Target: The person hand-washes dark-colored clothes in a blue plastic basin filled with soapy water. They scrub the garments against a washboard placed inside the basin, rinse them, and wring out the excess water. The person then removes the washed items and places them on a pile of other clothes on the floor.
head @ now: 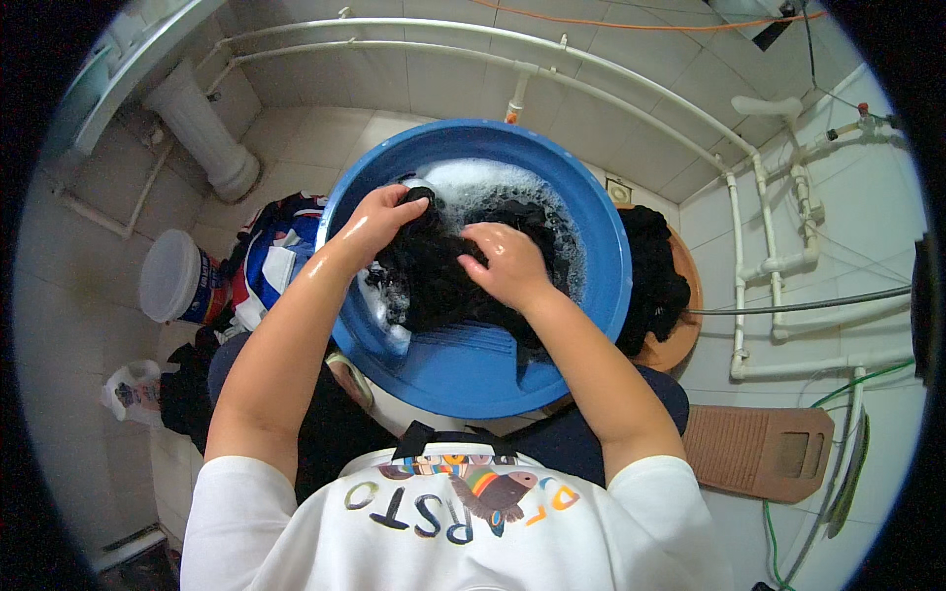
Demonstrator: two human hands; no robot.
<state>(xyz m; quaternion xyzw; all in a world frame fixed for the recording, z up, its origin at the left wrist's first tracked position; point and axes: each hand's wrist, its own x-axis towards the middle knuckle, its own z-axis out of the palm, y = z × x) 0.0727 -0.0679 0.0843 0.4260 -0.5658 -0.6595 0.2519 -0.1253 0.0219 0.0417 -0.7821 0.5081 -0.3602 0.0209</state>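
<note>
A large round blue plastic washtub (473,402) stands on the floor before me, with sudsy water and a ribbed washboard area moulded into its near side. Wet black cloth (443,284) lies in it, partly over the ribs. My left hand (380,221), at the tub's left, grips a bunched end of the cloth between thumb and fingers. Nearer the middle, my right hand (506,262) rests on the cloth with its fingers curled; whether it pinches any fabric is hidden. White foam (480,181) floats along the far side.
Right of the tub sits an orange basin (684,281) with dark cloth (650,273). A brown washboard (754,451) lies at the lower right. Mixed clothes (277,255), a lidded bucket (174,277) and a white bottle (133,391) are on the left. Pipes (443,52) line the walls.
</note>
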